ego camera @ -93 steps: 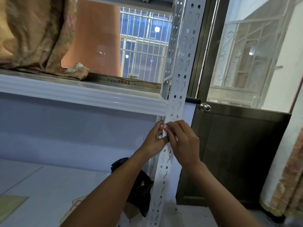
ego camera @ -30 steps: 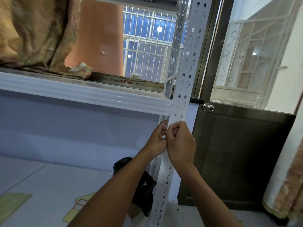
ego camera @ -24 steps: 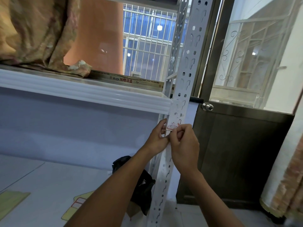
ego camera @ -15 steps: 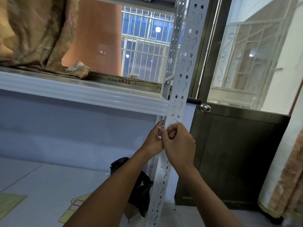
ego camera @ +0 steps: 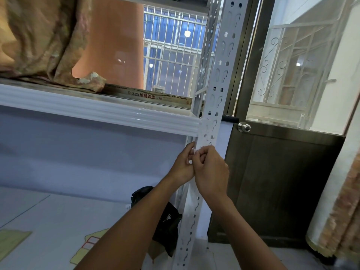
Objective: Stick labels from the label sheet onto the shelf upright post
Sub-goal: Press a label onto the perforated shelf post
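The white perforated shelf upright post [ego camera: 220,75] runs from the top of the head view down to the floor. Both hands meet in front of it, just under the shelf beam [ego camera: 97,112]. My left hand [ego camera: 182,168] pinches a small white label sheet [ego camera: 193,151] against the post's left edge. My right hand [ego camera: 212,172] has its fingers curled, and its fingertips pinch at the same piece. Most of the sheet is hidden by the fingers, and no stuck label is plainly visible on the post.
Patterned fabric [ego camera: 39,36] and a flat printed box [ego camera: 155,96] lie on the shelf. A dark door [ego camera: 282,182] with a round knob [ego camera: 243,127] stands right of the post. A black bag [ego camera: 167,217] sits on the floor behind it. A rolled cloth [ego camera: 341,211] leans at the far right.
Both hands stayed together at the post under the beam, with small finger movements. A red-printed label that showed above the fingertips 0.8 s ago is now out of sight.
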